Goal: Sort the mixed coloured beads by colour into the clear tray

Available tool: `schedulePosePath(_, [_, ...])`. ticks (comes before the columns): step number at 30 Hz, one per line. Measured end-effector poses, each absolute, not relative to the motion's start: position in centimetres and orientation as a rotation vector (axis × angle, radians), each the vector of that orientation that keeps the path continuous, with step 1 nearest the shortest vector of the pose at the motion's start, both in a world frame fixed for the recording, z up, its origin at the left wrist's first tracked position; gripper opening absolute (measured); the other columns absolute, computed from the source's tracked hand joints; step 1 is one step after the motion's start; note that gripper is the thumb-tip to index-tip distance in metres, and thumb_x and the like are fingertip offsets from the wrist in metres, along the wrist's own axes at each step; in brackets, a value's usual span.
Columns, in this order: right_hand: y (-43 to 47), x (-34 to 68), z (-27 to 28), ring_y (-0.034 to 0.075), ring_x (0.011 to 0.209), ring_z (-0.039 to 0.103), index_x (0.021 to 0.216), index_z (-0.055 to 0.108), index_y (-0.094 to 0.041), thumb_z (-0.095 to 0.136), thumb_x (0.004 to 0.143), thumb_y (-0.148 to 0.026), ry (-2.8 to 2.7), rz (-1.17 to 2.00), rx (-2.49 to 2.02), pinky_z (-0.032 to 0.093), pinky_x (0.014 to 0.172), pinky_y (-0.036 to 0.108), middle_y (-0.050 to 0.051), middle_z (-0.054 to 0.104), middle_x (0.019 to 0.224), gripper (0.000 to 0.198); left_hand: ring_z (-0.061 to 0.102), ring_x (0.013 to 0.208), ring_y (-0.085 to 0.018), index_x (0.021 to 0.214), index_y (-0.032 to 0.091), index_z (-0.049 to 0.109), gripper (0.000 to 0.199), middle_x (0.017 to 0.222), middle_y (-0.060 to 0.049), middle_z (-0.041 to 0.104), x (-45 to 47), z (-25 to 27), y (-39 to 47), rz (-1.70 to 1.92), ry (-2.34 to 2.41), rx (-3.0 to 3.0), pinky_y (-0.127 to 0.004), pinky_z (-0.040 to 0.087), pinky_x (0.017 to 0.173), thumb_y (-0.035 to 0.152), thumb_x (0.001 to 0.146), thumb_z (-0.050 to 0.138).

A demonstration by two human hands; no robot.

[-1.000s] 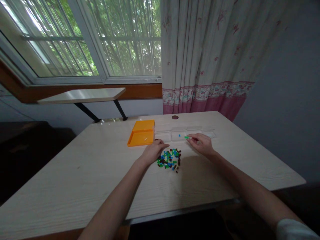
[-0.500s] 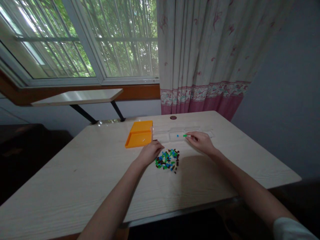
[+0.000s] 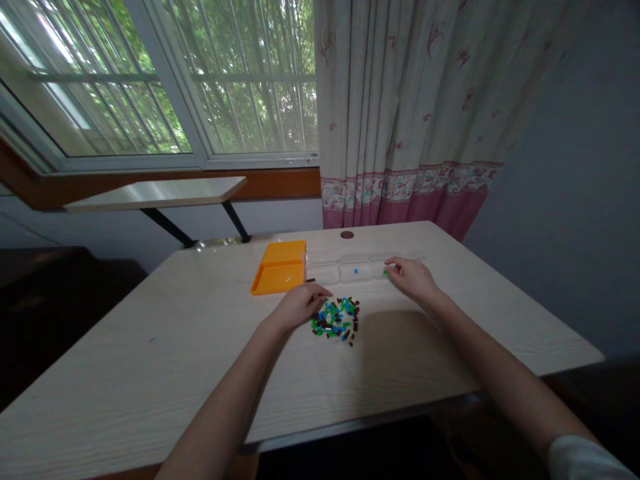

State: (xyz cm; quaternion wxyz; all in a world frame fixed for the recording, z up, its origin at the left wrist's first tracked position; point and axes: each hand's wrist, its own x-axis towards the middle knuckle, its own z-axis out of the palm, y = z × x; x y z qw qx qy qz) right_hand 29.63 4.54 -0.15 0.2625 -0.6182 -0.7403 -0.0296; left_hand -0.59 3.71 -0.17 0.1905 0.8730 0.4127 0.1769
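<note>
Blocks (image 3: 345,326), small and angular, beside left hand (image 3: 299,307), right hand (image 3: 411,277) at clear compartmented tray (image 3: 326,273), both grips unclear.

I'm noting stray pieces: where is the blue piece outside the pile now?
In the head view, the blue piece sits in a clear compartment, left of the right hand and beyond the mixed pile.

ok, on my feed I count two hands (image 3: 300,307) (image 3: 414,279), one case (image 3: 277,277), one surface (image 3: 200,353), one shelf (image 3: 155,193), one curtain (image 3: 365,113), one brick pile (image 3: 334,321) (too jumbled to number), plus one blue brick (image 3: 356,271) outside it.
</note>
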Motion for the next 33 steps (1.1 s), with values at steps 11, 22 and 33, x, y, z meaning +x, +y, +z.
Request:
schedulePosePath(11, [2.0, 24.9, -0.2, 0.012, 0.068, 0.055, 0.092, 0.065, -0.023, 0.052, 0.076, -0.021, -2.597, 0.533, -1.01, 0.04, 0.063, 0.022, 0.001, 0.063, 0.08, 0.021, 0.054, 0.089, -0.016, 0.097, 0.021, 0.061, 0.026, 0.093, -0.005, 0.057, -0.4, 0.0, 3.2, 0.346, 1.299, 2.699, -0.025, 0.043, 0.074, 0.021, 0.083, 0.039])
schedulePosePath(22, [1.7, 24.3, -0.7, 0.012, 0.073, 0.056, 0.096, 0.062, -0.023, 0.054, 0.078, -0.028, -2.609, 0.577, -0.914, 0.042, 0.067, 0.023, 0.001, 0.061, 0.083, 0.021, 0.054, 0.087, -0.017, 0.106, 0.024, 0.057, 0.03, 0.092, -0.005, 0.055, 0.7, -0.1, 2.5, 0.28, 1.182, 2.786, -0.025, 0.042, 0.074, 0.018, 0.083, 0.039])
schedulePosePath(33, [1.9, 22.8, -1.6, 0.01, 0.06, 0.048, 0.083, 0.064, -0.017, 0.051, 0.08, -0.037, -2.186, 0.703, -1.05, 0.038, 0.056, 0.021, 0.002, 0.056, 0.07, 0.024, 0.054, 0.085, -0.014, 0.095, 0.022, 0.06, 0.021, 0.091, -0.003, 0.057, 2.2, 0.6, 1.2, 0.589, 1.137, 2.672, -0.024, 0.042, 0.075, 0.026, 0.084, 0.042])
